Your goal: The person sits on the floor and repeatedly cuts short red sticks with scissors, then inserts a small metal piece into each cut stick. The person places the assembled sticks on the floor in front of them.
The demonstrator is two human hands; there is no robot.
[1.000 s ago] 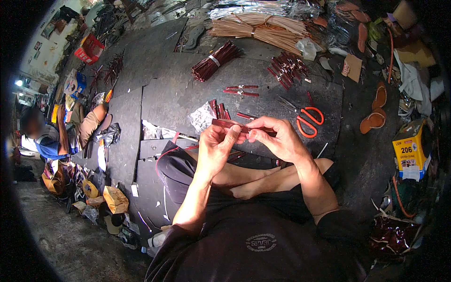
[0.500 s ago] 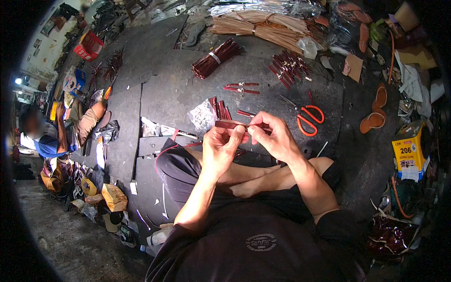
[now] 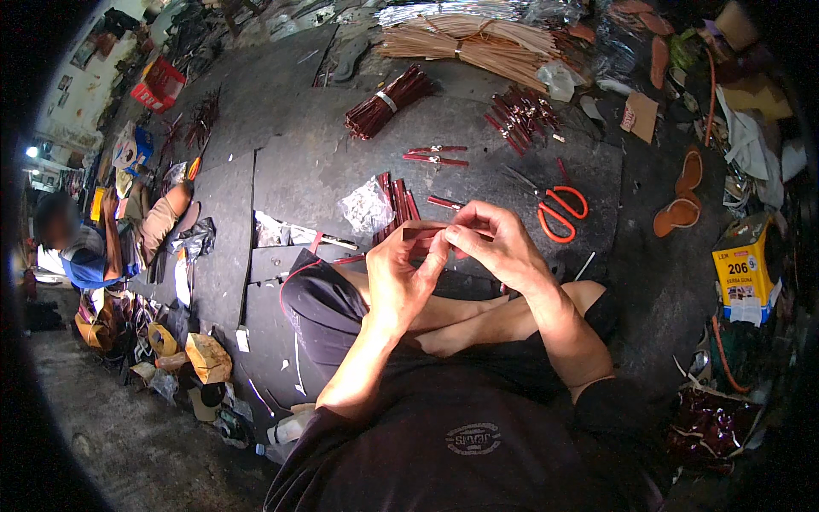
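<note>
Both hands meet in front of my crossed legs over a dark red strap [image 3: 420,233], a flat, narrow piece. My left hand [image 3: 399,282] is closed on the strap, with the thumb pointing up at the other hand's fingertips. Pinched at its right end is my right hand [image 3: 502,252]; the fingers hide that end. Just beyond them a red strap with a metal fitting [image 3: 444,202] lies on the dark board. To its left are several short dark red straps [image 3: 401,200] beside a clear plastic bag [image 3: 367,207]. Scissors with orange handles [image 3: 559,224] lie right of my hands.
Farther off lie two straps with metal fittings [image 3: 435,155], a tied strap bundle [image 3: 384,104] and a strap pile [image 3: 522,118]. Long tan strips [image 3: 465,47] cross the back. Sandals [image 3: 681,205] and a yellow can [image 3: 744,271] stand right. Another person [image 3: 90,247] sits at far left.
My left hand has turned and its thumb has moved up against the right fingertips. Less of the strap shows now. The right hand stays almost in place, its fingers slightly shifted.
</note>
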